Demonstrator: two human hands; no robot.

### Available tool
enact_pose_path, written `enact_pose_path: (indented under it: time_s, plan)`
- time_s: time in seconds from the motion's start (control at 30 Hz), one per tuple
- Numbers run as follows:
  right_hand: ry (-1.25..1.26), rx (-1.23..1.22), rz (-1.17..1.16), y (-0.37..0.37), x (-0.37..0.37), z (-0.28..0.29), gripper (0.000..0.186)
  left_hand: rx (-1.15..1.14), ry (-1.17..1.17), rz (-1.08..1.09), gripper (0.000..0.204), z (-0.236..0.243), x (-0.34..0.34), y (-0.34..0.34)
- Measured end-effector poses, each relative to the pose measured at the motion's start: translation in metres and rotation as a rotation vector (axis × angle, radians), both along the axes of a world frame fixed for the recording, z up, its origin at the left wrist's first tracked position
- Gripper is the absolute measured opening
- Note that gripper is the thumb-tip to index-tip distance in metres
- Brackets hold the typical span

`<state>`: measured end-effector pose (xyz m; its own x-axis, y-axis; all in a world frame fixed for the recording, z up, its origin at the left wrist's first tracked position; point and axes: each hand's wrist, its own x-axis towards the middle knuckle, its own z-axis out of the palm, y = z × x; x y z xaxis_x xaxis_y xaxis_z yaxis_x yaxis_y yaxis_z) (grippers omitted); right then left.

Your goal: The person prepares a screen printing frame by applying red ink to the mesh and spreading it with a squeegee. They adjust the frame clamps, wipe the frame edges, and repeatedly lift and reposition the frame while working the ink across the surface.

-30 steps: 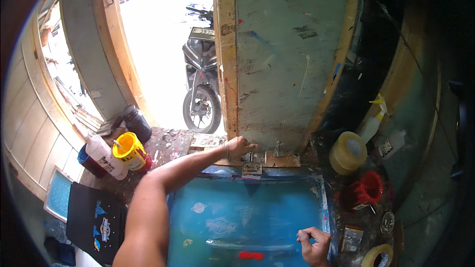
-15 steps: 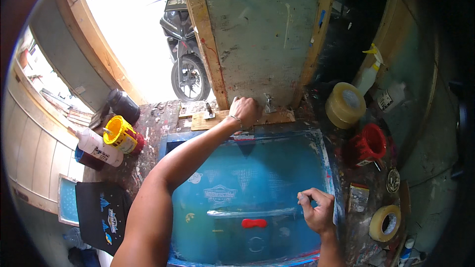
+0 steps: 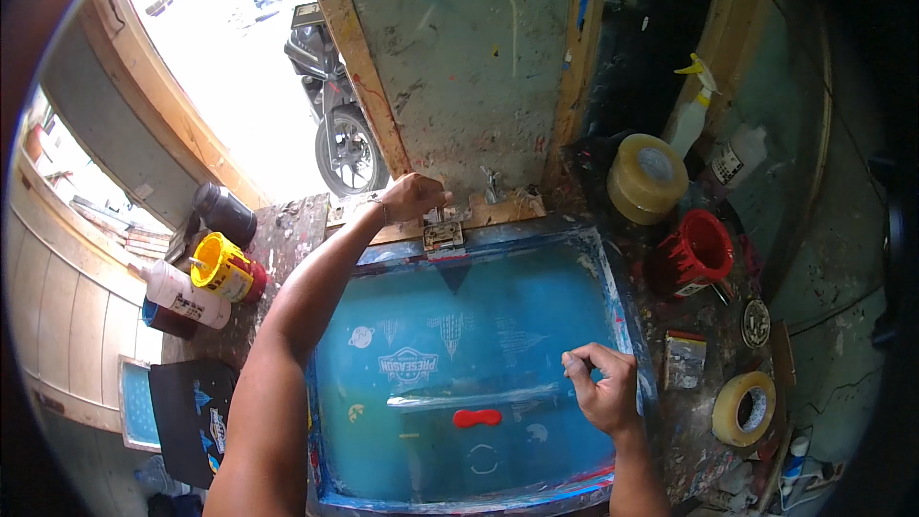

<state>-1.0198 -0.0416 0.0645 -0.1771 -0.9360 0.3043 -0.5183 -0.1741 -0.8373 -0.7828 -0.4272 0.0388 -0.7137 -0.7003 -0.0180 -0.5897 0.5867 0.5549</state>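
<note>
A blue screen-printing frame (image 3: 330, 479) lies flat on the bench before me, with pale stencil designs on its mesh. A red patch (image 3: 477, 418) and a pale strip (image 3: 469, 396) show on the mesh. At the frame's far edge, my left hand (image 3: 416, 199) is closed beside a metal hinge clamp (image 3: 444, 233). What its fingers grip is hidden. Over the right part of the screen, my right hand (image 3: 605, 387) is curled with thumb and forefinger pressed together. Whatever it pinches is too small to make out.
A yellow tub (image 3: 222, 261), a pale bottle (image 3: 182, 292) and dark printed fabric (image 3: 191, 421) are at left. On the right are clear tape rolls (image 3: 643, 193), a red tub (image 3: 691, 251), a spray bottle (image 3: 691, 120) and another tape roll (image 3: 728, 412). A motorcycle (image 3: 345, 148) stands outside.
My left hand has moved left along the wooden strip, uncovering the hinge clamp. The view has shifted slightly. My right hand stays curled over the screen's right side.
</note>
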Motion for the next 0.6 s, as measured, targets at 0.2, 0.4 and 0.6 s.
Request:
enact_pose_path:
  time_s: [0.2, 0.4, 0.6]
  plan:
    - [0.015, -0.007, -0.001, 0.000, 0.001, -0.002, 0.019, -0.282, 0.045, 0.242, 0.032, -0.033, -0.015, 0.001]
    - [0.026, 0.041, -0.003, 0.000, 0.003, 0.002, 0.019, -0.082, 0.018, 0.184, 0.029, -0.030, -0.014, 0.015]
    - [0.050, 0.049, 0.004, 0.004, 0.007, 0.010, 0.020, -0.395, -0.156, 0.161, 0.019, -0.010, -0.031, 0.019]
